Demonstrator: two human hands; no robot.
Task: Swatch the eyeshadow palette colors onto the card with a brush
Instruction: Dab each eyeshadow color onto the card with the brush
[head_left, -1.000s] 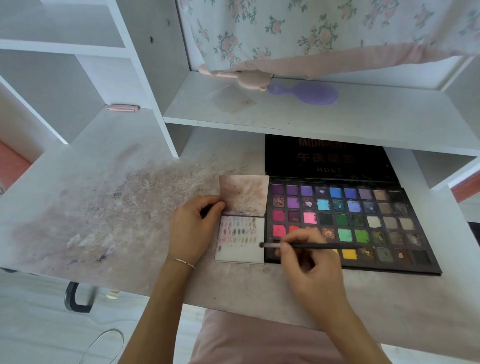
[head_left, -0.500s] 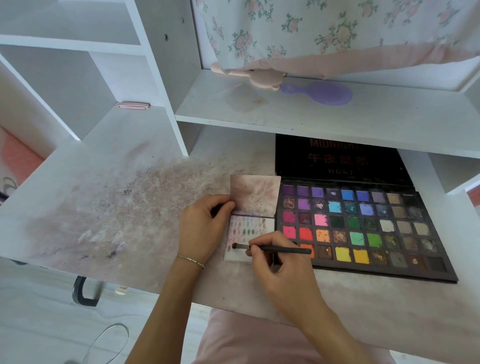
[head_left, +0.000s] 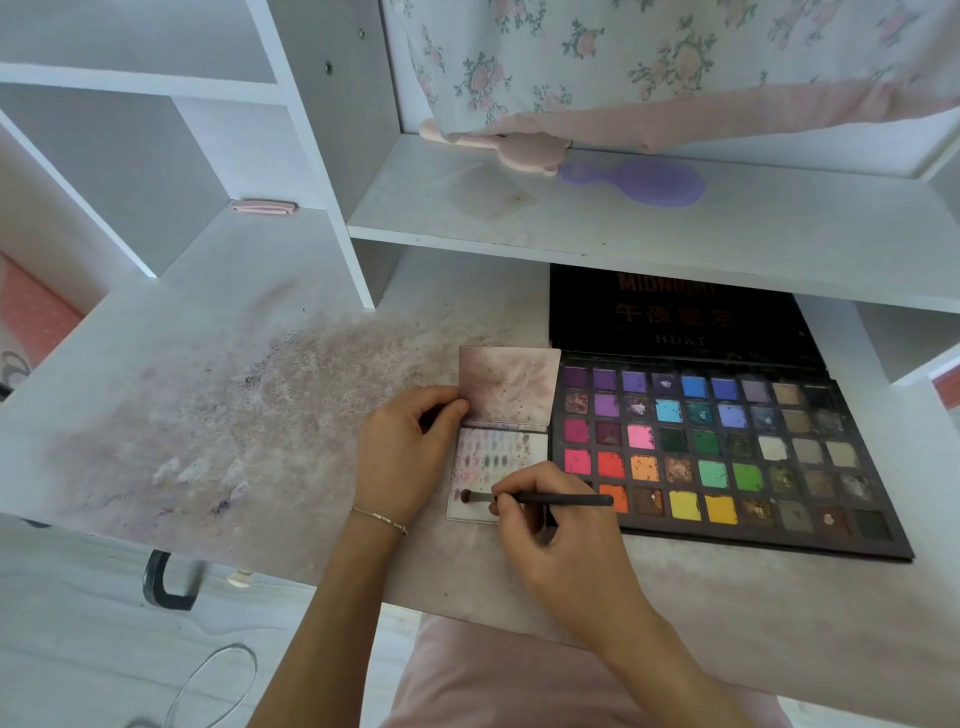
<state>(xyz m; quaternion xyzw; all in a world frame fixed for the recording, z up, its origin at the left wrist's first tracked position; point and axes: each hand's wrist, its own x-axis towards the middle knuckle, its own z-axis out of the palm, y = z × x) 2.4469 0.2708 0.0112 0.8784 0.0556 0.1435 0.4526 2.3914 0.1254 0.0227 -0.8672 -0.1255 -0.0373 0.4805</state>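
My right hand (head_left: 563, 540) is nearest, fingers curled and pinching the brush (head_left: 540, 499) low on its handle, shaft lying level, pointing left. Bristle tip sits past my fingertips, touching the card (head_left: 535, 441) near its lower left corner, in the blank strip under the swatches. Judging by that, I'm laying down a new mark to start a lower row.

My left hand (head_left: 402, 449) is just left of the card, thumb and curled fingers pinching its left edge near the fold where the stained flap (head_left: 509, 384) stands up. It pins the card.

Progress: about 3 rows of small swatches fill the card's upper part, pinks, greens and greys, too small to count. Lower part mostly bare. The palette holds far more pans than the marks I can see, so plenty is left.

The eyeshadow palette (head_left: 727, 447) lies open just right of my right fingers, touching the card's right edge, lid propped back under the shelf (head_left: 623, 234). The desk (head_left: 234, 415) left of my left hand is smeared with powder.
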